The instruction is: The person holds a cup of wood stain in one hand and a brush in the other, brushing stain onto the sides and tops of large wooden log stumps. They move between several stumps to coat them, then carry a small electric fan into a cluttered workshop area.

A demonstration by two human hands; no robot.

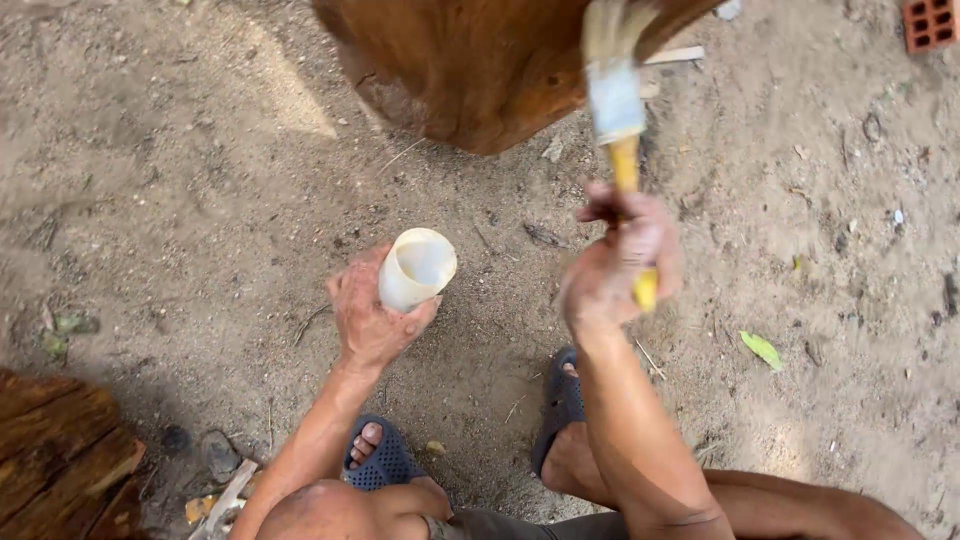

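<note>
Your left hand (pixel 368 318) has its fingers wrapped around a white cup (pixel 415 268); your right hand (pixel 618 262), raised, has its fingers clenched on a yellow-handled paintbrush (pixel 618 105) against the brown wood (pixel 470 65).

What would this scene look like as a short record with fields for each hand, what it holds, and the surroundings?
left hand: grips a white cup, tilted, mouth open
right hand: holds a yellow-handled paintbrush, bristles up against the brown wooden piece
ground: sandy dirt
feet: dark blue sandals
other: red brick, green leaf
</note>
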